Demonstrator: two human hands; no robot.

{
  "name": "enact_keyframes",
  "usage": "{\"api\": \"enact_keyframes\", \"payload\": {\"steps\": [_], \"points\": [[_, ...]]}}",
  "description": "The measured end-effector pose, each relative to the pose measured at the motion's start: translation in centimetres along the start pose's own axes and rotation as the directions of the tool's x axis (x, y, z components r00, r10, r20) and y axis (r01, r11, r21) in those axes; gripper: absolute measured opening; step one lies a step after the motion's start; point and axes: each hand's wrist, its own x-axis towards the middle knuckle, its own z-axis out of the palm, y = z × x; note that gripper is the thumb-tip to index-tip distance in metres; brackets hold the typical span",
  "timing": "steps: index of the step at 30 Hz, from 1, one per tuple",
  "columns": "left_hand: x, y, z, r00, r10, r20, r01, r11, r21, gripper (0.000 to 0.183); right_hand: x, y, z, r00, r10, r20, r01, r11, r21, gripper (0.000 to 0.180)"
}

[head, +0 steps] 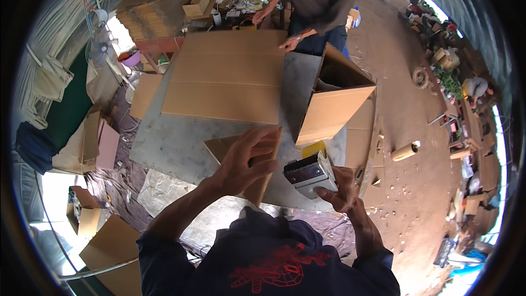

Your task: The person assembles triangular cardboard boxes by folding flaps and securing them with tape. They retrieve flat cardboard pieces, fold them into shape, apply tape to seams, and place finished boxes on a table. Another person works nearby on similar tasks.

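Observation:
My right hand grips a packing tape dispenser with a toothed metal cutting edge and a yellow part behind it. The dispenser is held above the near right of a grey tabletop. My left hand is spread over a folded cardboard piece with a triangular shape; whether the fingers touch it is unclear. Part of that piece is hidden under the hand. Beyond lies a large flat cardboard sheet. An open-topped, three-sided cardboard form stands to the right.
Across the table stands another person, one hand at the sheet's far right corner. Stacked cardboard and a fan are at the back left. A cardboard tube lies on the dirt floor at right.

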Motion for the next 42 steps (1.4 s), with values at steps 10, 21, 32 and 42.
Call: {"api": "enact_keyframes", "payload": {"steps": [10, 21, 32, 42], "points": [[5.2, -1.0, -2.1, 0.975, -0.124, 0.182, 0.149, 0.98, -0.134, 0.01, 5.4, -3.8, 2.2, 0.974, 0.215, 0.072, -0.211, 0.976, -0.059, 0.04], [10.5, -3.3, -11.5, 0.998, 0.014, -0.058, 0.01, 0.923, 0.385, 0.02, 4.3, -5.9, -0.4, 0.637, 0.709, 0.302, -0.768, 0.618, 0.167, 0.047], [10.6, -10.5, -11.9, 0.912, -0.369, 0.181, 0.309, 0.906, 0.29, 0.021, 1.5, -3.5, 0.7, 0.499, 0.785, 0.367, -0.842, 0.339, 0.42, 0.036], [8.2, -14.8, -11.7, 0.84, -0.371, 0.396, -0.053, 0.67, 0.741, 0.038, 2.9, -1.8, 1.7, 0.465, 0.768, 0.44, -0.872, 0.312, 0.378, 0.051]]}}
